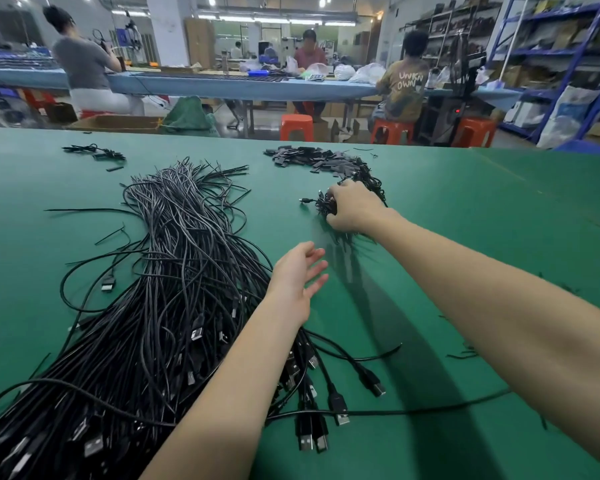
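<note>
Nearest, beside the long cable bundle [174,271], my left hand [297,275] hovers loose-fingered, holding nothing. Farther out, my right hand [352,211] clutches the tangle of short leads [328,206] on the green surface [465,237]. I'd best lift gently, left hand steadying. The tangle stretches away toward the black tabs [312,159], one plug [303,201] poking left.

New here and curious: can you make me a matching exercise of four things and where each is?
1 big bundle of long black USB cables
2 heap of small flat black plastic pieces
3 small tangle of short black wires
4 orange plastic stools

A beyond the green table
B in the right hand
C table's left side
D table's far middle

Pairs: 1-C, 2-D, 3-B, 4-A
</note>
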Demonstrator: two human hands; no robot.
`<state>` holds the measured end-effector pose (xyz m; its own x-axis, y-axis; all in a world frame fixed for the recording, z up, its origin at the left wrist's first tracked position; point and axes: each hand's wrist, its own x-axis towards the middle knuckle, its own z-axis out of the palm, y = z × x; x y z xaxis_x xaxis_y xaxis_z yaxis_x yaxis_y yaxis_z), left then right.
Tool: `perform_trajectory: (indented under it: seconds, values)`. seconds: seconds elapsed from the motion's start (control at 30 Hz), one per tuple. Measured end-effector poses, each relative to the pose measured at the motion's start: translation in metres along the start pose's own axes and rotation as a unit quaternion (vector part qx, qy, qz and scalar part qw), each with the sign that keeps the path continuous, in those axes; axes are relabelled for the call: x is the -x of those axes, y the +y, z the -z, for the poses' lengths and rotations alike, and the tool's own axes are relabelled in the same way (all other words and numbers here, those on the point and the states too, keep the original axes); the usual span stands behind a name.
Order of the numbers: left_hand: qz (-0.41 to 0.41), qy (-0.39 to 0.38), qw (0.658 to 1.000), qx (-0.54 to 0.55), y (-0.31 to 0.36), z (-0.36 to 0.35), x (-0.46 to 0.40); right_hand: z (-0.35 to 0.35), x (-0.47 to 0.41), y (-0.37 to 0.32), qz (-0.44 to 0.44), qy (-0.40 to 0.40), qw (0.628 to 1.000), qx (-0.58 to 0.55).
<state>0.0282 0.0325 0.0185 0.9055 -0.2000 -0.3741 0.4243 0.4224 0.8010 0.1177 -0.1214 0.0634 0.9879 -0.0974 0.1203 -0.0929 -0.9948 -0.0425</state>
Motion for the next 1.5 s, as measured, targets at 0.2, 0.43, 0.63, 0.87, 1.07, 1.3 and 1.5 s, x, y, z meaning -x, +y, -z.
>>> perform_trajectory:
  seconds: [0.2, 0.43, 0.63, 0.87, 1.07, 1.3, 1.5]
  values:
    - [-0.051, -0.029, 0.995, -0.085, 0.006, -0.005, 0.002, 0.029, 0.088, 0.007, -0.007, 0.031, 0.974, -0.223]
    - [-0.361, -0.015, 0.753, -0.55, 0.017, 0.01, 0.004, 0.017, 0.172, -0.006, 0.061, -0.246, 0.948, -0.191]
    - [-0.367, -0.045, 0.637, -0.676, 0.014, 0.019, 0.007, 0.0, 0.174, -0.014, 0.073, -0.22, 0.958, -0.171]
    - [-0.298, -0.183, 0.641, -0.683, 0.019, 0.012, 0.014, 0.024, 0.17, 0.022, 0.034, -0.086, 0.98, -0.175]
    - [-0.364, -0.187, 0.635, -0.655, 0.004, -0.006, 0.026, 0.046, 0.173, 0.032, 0.046, 0.126, 0.964, -0.231]
    - [-0.232, -0.254, 0.844, -0.412, -0.017, -0.045, 0.05, 0.062, 0.18, 0.025, 0.104, 0.169, 0.849, -0.49]
    - [-0.078, -0.272, 0.954, -0.102, -0.006, -0.055, 0.063, 0.048, 0.185, 0.032, -0.002, 0.15, 0.907, -0.392]
